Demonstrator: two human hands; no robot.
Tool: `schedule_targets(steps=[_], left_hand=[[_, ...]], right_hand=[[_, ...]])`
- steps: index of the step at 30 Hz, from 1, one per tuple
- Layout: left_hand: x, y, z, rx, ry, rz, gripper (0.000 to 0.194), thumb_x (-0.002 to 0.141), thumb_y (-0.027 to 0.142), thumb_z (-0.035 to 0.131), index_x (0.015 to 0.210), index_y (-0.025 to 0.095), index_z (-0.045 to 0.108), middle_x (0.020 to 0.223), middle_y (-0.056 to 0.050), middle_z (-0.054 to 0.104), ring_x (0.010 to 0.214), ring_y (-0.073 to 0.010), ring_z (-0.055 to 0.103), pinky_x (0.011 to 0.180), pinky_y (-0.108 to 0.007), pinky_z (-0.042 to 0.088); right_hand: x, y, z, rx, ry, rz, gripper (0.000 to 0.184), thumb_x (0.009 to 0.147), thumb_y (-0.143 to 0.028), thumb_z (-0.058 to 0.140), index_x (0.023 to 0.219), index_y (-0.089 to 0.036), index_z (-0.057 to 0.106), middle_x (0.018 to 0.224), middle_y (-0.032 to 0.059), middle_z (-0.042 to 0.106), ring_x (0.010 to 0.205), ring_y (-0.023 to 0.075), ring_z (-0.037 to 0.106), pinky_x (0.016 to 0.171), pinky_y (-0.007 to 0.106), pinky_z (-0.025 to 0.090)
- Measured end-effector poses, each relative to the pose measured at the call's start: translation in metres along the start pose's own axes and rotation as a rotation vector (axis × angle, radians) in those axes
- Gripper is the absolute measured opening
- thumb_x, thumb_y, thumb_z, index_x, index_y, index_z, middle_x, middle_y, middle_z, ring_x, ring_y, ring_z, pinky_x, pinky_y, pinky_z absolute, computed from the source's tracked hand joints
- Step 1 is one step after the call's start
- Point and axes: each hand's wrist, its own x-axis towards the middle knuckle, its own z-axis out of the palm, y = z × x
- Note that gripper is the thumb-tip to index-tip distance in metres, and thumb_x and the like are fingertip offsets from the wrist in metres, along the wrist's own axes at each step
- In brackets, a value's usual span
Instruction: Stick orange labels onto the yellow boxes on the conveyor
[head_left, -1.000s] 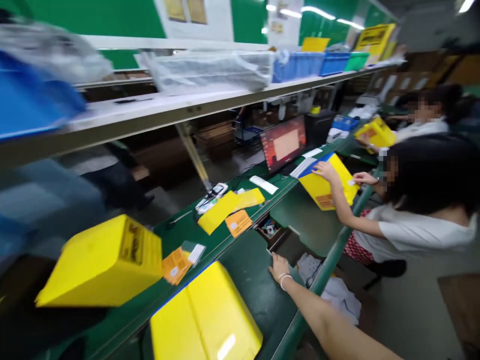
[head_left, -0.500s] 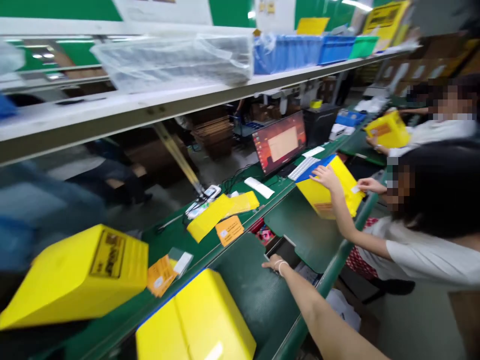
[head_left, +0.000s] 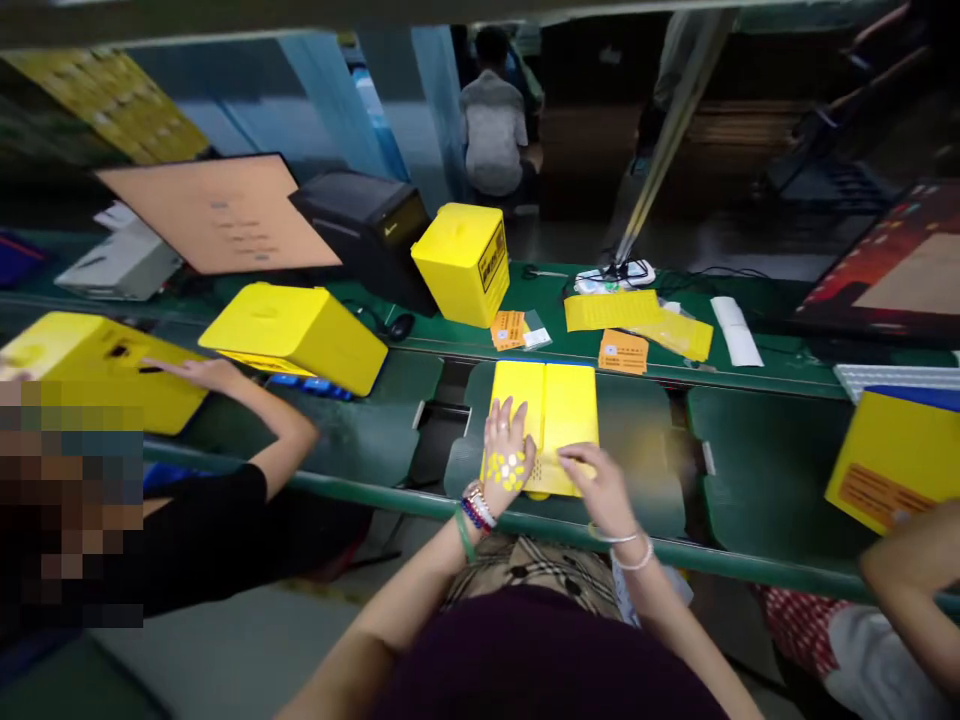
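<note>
A yellow box with a blue far edge sits on a green plate directly before me. My left hand lies on its left part with the fingers stretched out. Small yellow and white oval stickers cover the back of that hand. At the box's near right part, my right hand has its thumb and fingertips drawn together close to the surface. Whatever they pinch, if anything, is too small to tell. A row of small dark marks shows on the box between my hands.
Beyond the box stand another yellow box, orange cards, yellow strips and a black printer-like machine. Co-workers handle yellow boxes on both sides; one's hand is at left. Dark gaps separate the green plates.
My view has swung left and down. My right hand has left the green plate's right edge and come to the yellow box. My left hand has come into view on the box.
</note>
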Motion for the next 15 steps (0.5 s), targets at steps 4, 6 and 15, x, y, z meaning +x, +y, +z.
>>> schedule_targets(steps=[4, 6, 15], left_hand=[[0.001, 0.005, -0.012, -0.075, 0.009, 0.029, 0.053, 0.092, 0.02, 0.039, 0.145, 0.019, 0.038, 0.156, -0.012, 0.03, 0.149, -0.0299, 0.011, 0.118, -0.054, 0.018], [0.002, 0.001, -0.013, -0.117, 0.007, 0.044, 0.054, 0.09, 0.017, 0.041, 0.144, 0.019, 0.041, 0.156, -0.012, 0.031, 0.149, -0.0306, 0.01, 0.119, -0.055, 0.014], [0.004, -0.027, -0.027, -0.256, -0.017, 0.177, 0.045, 0.09, 0.029, 0.036, 0.129, 0.018, 0.057, 0.15, -0.016, 0.041, 0.147, -0.0364, 0.016, 0.114, -0.067, 0.015]], right_hand=[[-0.017, -0.038, 0.054, 0.075, 0.013, 0.0, 0.022, 0.086, -0.039, 0.061, 0.095, -0.021, 0.07, 0.095, 0.0064, 0.067, 0.092, 0.0188, 0.061, 0.084, 0.032, 0.049], [-0.016, -0.04, 0.063, 0.08, 0.049, 0.05, 0.022, 0.084, -0.04, 0.062, 0.092, -0.02, 0.069, 0.092, 0.006, 0.066, 0.089, 0.0184, 0.061, 0.082, 0.031, 0.049], [-0.007, -0.06, 0.088, 0.399, 0.183, 0.259, 0.039, 0.064, -0.057, 0.074, 0.065, -0.02, 0.063, 0.067, -0.0007, 0.059, 0.063, 0.0137, 0.053, 0.065, 0.027, 0.046]])
